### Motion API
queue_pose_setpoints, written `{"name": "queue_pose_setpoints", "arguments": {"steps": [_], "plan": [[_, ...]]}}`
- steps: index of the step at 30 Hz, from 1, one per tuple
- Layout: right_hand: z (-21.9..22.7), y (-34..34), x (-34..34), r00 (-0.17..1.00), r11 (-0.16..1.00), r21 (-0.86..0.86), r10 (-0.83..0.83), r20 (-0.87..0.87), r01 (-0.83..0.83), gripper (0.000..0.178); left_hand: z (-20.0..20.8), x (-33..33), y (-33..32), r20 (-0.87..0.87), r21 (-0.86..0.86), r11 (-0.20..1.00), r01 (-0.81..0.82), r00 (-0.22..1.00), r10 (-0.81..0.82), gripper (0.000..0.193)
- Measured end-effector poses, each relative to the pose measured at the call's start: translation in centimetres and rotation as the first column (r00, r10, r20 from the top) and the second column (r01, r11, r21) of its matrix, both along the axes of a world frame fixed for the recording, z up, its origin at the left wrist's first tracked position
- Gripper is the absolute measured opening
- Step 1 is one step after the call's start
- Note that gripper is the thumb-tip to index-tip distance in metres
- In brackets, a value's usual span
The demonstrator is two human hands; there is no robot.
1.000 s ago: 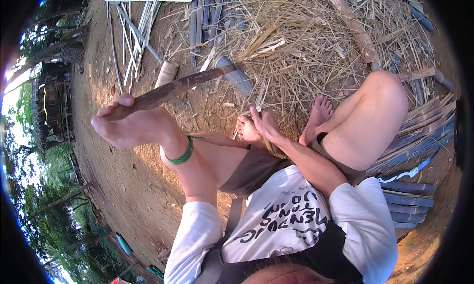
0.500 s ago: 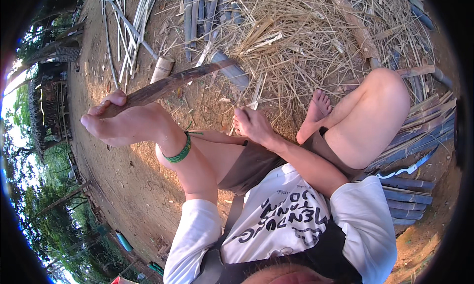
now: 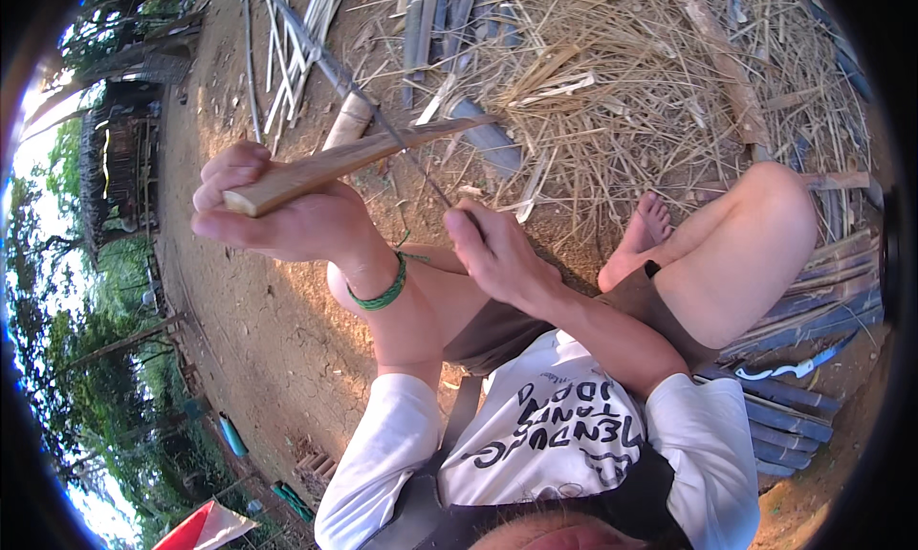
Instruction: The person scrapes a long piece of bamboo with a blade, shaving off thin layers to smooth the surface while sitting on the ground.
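Observation:
My left hand (image 3: 296, 215) is out at the left, palm up, with its fingers wrapped round a long tapering piece of wood (image 3: 335, 164). The wood's pale cut end lies by my palm, and its thin tip reaches right toward the straw. A green braided cord (image 3: 387, 290) circles my left wrist. In front of my lap, my right hand (image 3: 499, 255) is closed on a thin dark blade (image 3: 427, 178), seen nearly edge-on. The blade slants up and left across the wood; whether they touch is unclear. Its handle is hidden in my fist.
Dry straw and shavings (image 3: 612, 100) cover the ground ahead, beside a log (image 3: 722, 62). A cut bamboo piece (image 3: 486, 139) and pale strips (image 3: 296, 53) lie nearer left. Split bamboo (image 3: 784, 421) is stacked at my right, with a white-and-blue curved item (image 3: 798, 366) on it.
My left hand has turned the wood, so a lighter face and its cut end now show. My right hand has risen, bringing the thin blade into view across the wood.

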State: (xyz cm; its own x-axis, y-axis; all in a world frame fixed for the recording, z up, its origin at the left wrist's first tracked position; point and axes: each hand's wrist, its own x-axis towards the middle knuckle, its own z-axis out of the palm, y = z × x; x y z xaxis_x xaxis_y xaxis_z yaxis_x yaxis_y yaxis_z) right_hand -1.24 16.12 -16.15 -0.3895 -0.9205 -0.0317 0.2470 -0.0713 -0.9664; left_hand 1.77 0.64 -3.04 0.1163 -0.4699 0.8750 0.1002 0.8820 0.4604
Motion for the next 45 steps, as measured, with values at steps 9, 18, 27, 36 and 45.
{"name": "queue_pose_setpoints", "arguments": {"steps": [9, 18, 27, 36, 45], "plan": [[6.3, 2.3, -0.3, 0.996, 0.97, -0.228, 0.083, -0.017, -0.085, 0.044, -2.0, 1.1, 1.2, 0.106, -0.221, 0.975, 0.028, 0.994, -0.005, 0.056], [5.5, 2.8, -0.6, 0.978, 0.981, -0.172, 0.05, -0.203, -0.086, 0.045, -2.5, 2.3, 1.6, 0.1, -0.218, 0.968, 0.128, 0.989, -0.108, 0.054], [3.0, 2.2, 0.0, 0.978, 0.996, -0.081, 0.023, -0.206, -0.041, 0.037, -2.0, 1.7, 1.7, 0.083, -0.269, 0.96, 0.077, 0.995, -0.057, 0.051], [2.7, 2.4, 0.4, 0.975, 0.998, -0.055, -0.017, -0.224, 0.005, 0.036, -2.4, 3.5, 0.5, 0.006, -0.104, 0.984, 0.144, 0.99, -0.144, 0.051], [-11.0, -0.7, -1.0, 0.975, 0.971, 0.222, -0.036, -0.22, 0.086, 0.056, -1.2, 3.3, -0.4, -0.03, -0.108, 0.993, 0.036, 0.999, -0.04, 0.048]]}}
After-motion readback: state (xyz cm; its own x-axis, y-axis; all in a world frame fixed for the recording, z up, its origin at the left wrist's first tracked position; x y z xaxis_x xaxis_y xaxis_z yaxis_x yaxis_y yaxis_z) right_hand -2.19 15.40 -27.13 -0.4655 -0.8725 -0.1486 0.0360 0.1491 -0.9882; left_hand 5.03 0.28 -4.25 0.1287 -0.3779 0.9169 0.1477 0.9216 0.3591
